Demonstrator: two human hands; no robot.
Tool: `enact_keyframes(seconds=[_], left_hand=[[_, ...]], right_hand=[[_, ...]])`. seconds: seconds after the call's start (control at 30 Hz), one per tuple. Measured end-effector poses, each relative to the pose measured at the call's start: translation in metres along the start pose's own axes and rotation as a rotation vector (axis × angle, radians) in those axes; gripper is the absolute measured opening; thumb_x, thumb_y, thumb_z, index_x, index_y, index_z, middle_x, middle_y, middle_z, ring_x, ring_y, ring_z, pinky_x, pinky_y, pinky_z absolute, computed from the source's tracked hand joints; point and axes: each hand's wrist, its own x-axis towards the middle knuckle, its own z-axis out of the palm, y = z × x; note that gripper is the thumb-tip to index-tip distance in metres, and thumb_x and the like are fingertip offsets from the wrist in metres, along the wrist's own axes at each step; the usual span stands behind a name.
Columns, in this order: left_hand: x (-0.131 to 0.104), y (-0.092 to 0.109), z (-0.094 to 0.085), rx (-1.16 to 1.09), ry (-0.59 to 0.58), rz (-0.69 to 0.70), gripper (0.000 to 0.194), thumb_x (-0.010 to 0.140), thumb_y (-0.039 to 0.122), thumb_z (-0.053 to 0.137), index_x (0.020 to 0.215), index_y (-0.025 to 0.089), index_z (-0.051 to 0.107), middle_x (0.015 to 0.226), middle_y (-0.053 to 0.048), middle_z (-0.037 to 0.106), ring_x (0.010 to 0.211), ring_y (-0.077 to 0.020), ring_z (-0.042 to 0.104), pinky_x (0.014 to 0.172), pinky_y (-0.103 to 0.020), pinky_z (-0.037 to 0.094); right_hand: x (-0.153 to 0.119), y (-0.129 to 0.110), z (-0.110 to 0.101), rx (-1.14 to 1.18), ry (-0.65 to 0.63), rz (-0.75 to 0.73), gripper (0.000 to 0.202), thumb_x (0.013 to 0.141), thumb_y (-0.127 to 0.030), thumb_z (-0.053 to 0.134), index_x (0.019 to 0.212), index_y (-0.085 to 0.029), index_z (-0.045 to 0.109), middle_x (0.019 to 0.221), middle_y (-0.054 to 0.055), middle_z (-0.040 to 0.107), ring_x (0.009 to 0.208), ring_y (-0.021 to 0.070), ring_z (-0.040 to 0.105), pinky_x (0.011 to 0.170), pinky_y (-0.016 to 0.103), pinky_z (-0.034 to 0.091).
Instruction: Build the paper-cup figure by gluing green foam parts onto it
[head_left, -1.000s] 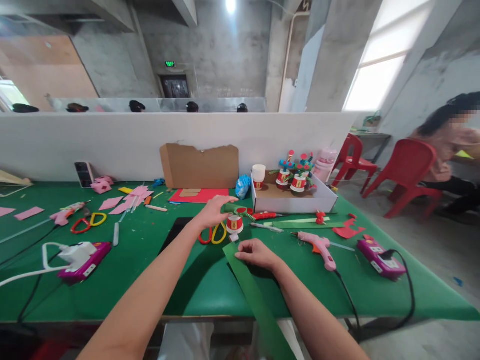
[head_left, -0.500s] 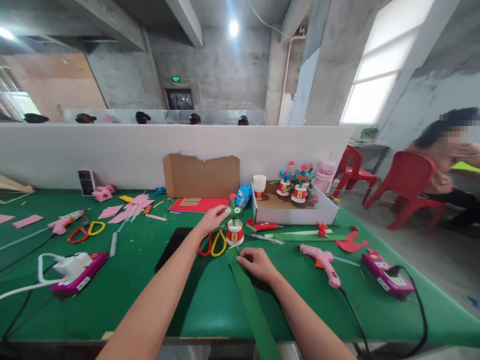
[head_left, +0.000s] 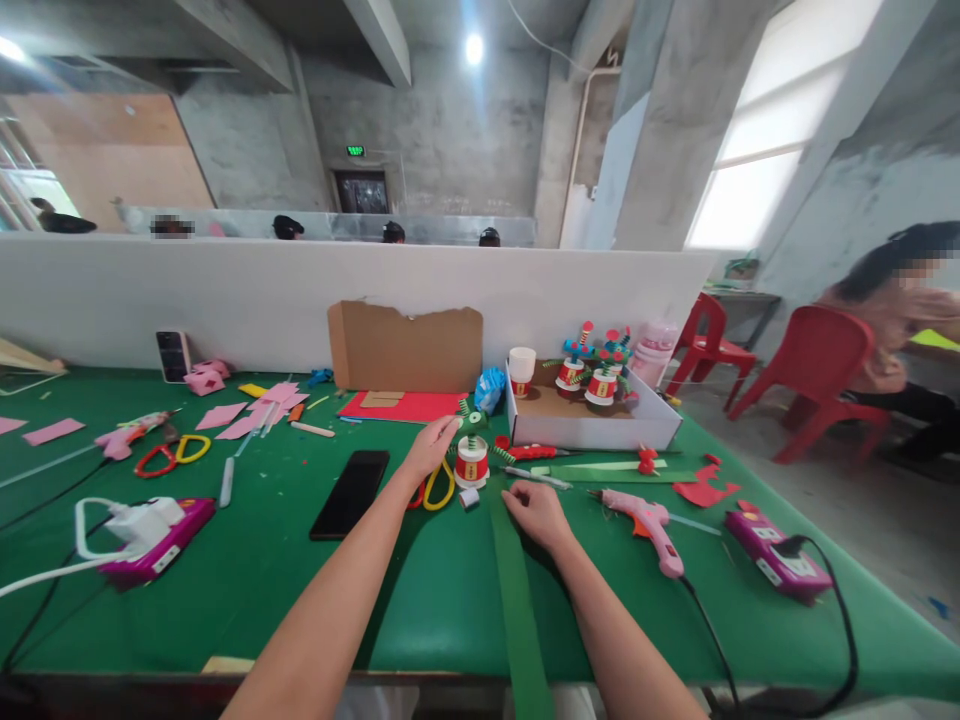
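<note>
Right hand (head_left: 538, 512) shifted rightward, loosely curled, touching green strip (head_left: 519, 600)

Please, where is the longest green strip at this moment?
In the head view, the longest green strip is just right of centre, left of the right hand, running from near the red cup past the table's front edge.

We find a craft workshop in a bare concrete room. We note raw grey walls (head_left: 465, 140), exposed ceiling beams (head_left: 379, 40) and a lit green sign (head_left: 355, 151) above a doorway (head_left: 361, 192). A white partition (head_left: 255, 290) stands behind the green-covered worktop (head_left: 420, 610), on which we record glue guns (head_left: 637, 512), power strips (head_left: 780, 560), scissors (head_left: 439, 486), cut pink paper (head_left: 279, 398) and a paper-cup figure (head_left: 472, 460). We observe heads (head_left: 394, 233) beyond the partition and a person (head_left: 874, 310) seated on a red chair (head_left: 814, 350).
</note>
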Motion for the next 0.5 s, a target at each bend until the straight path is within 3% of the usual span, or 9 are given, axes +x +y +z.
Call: enact_keyframes(seconds=[0.13, 0.27, 0.4, 0.5], left_hand=[[-0.001, 0.0, 0.002, -0.027, 0.01, -0.024, 0.041, 0.088, 0.047, 0.04, 0.099, 0.017, 0.066, 0.106, -0.007, 0.072, 0.102, -0.0224, 0.062, 0.094, -0.033, 0.046], [-0.005, 0.0, 0.006, -0.068, 0.083, -0.026, 0.041, 0.09, 0.045, 0.039, 0.104, 0.016, 0.065, 0.11, -0.009, 0.07, 0.105, -0.0224, 0.061, 0.097, -0.035, 0.045], [-0.006, -0.001, 0.01, -0.089, 0.12, -0.019, 0.037, 0.091, 0.042, 0.04, 0.106, 0.017, 0.064, 0.113, -0.009, 0.069, 0.107, -0.0217, 0.06, 0.098, -0.035, 0.044], [-0.006, -0.002, 0.012, -0.086, 0.108, -0.003, 0.036, 0.092, 0.041, 0.04, 0.105, 0.018, 0.065, 0.113, -0.008, 0.069, 0.105, -0.0211, 0.061, 0.097, -0.035, 0.044]], right_hand=[[-0.001, 0.004, -0.003, -0.102, 0.049, 0.111, 0.025, 0.076, -0.027, 0.057, 0.052, -0.021, 0.049, 0.051, -0.001, 0.053, 0.052, 0.0136, 0.046, 0.052, 0.024, 0.028], [-0.005, 0.004, -0.002, -0.106, 0.171, 0.095, 0.009, 0.071, -0.029, 0.065, 0.073, -0.023, 0.059, 0.063, -0.001, 0.059, 0.057, 0.0145, 0.049, 0.052, 0.024, 0.029], [0.013, -0.009, 0.002, 0.104, 0.333, -0.052, 0.018, 0.077, -0.037, 0.059, 0.086, -0.021, 0.059, 0.08, 0.004, 0.064, 0.057, 0.0136, 0.048, 0.058, 0.028, 0.04], [0.04, -0.022, 0.008, 0.326, 0.346, -0.068, 0.034, 0.075, -0.04, 0.062, 0.101, -0.018, 0.057, 0.101, 0.009, 0.063, 0.065, 0.0138, 0.052, 0.066, 0.03, 0.047]])
